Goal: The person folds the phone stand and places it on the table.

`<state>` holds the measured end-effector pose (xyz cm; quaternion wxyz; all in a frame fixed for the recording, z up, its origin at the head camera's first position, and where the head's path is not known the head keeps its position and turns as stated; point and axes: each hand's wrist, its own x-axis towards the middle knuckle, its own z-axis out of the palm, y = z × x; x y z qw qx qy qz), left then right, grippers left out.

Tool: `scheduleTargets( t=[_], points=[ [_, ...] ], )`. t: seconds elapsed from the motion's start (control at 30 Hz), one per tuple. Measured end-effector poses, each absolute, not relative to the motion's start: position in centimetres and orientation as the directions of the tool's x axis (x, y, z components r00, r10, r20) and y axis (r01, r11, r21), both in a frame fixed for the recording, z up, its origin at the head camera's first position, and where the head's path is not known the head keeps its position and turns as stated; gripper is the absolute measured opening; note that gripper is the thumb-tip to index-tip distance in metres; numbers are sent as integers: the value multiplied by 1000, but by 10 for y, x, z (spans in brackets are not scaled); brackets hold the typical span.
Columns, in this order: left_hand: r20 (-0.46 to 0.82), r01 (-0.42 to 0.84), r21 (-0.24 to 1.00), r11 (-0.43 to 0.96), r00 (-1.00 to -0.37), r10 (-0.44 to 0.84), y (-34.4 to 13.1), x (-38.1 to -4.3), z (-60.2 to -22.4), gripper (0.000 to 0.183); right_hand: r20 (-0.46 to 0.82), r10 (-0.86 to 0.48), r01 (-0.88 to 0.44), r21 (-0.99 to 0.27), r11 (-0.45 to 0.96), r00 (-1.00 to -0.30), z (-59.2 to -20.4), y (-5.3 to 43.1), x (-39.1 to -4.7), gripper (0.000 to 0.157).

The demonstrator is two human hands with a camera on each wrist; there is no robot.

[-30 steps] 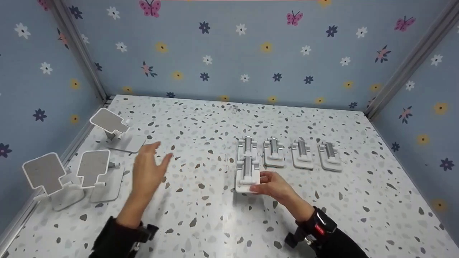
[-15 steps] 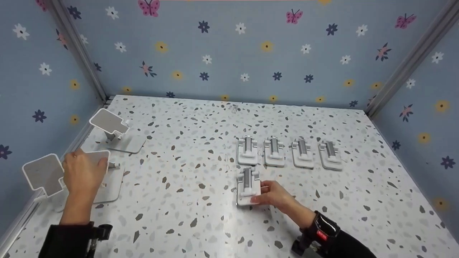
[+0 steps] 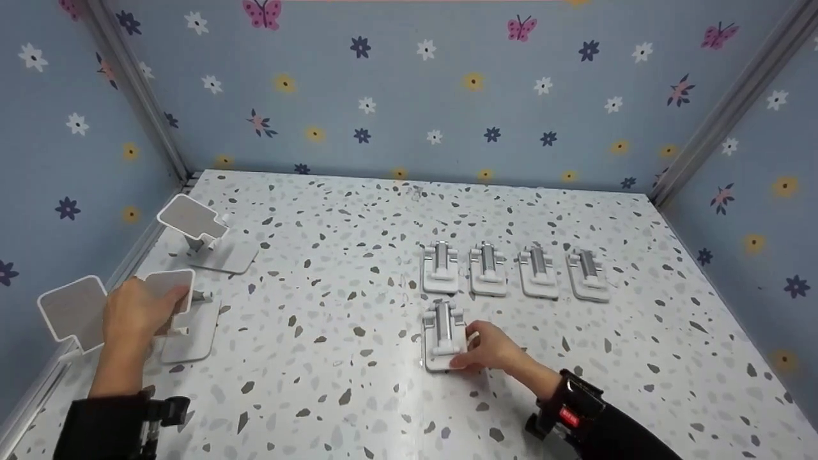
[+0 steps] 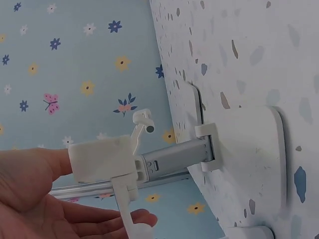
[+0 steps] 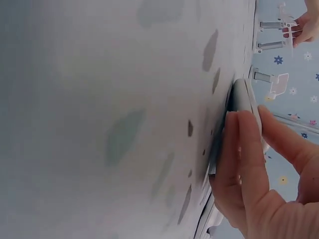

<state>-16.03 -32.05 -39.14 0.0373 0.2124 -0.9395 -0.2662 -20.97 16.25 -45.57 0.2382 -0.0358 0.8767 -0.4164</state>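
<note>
At the left of the head view, my left hand [image 3: 131, 313] grips the upper plate of an unfolded phone stand [image 3: 195, 332], thumb on its front edge. The left wrist view shows this stand's grey post [image 4: 174, 159] rising from its white base, with fingers around the plate. My right hand [image 3: 495, 348] pinches the right edge of a folded phone stand [image 3: 442, 335], which lies low at the table surface near the middle. In the right wrist view, its thumb and fingers are on opposite faces of the folded stand's edge [image 5: 244, 97].
Two more unfolded stands are at the left: one farther back [image 3: 192, 218], one beside my left hand [image 3: 73, 310]. Several folded stands [image 3: 487, 271] form a row behind my right hand. Flower-patterned walls [image 3: 409, 96] enclose the speckled table [image 3: 345, 243] at the back and sides.
My left hand has moved left and taken hold of an unfolded stand's plate. My right hand has drawn its folded stand nearer, away from the row, opening a gap.
</note>
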Motion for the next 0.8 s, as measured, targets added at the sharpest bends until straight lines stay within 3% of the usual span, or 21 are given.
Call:
scheduleTargets(
  t=[0.17,0.4,0.57,0.8],
  points=[
    [-115,-379,533,756,-918,-379,-333,-160,-383,53,-356,-212,70,-636,769,-910,-453,161,-210,47],
    [-227,-389,674,628,-918,-325,-336,-165,-376,59,-363,-222,82,-661,746,-905,-450,162,-208,48],
    [-202,-349,764,542,-928,-313,-320,-165,-379,55,-323,-270,36,-698,715,-907,-441,165,-205,50],
    [-106,-226,892,392,-946,-305,-274,-175,-367,48,-122,-413,-157,-799,580,-903,-422,163,-205,45]
  ],
)
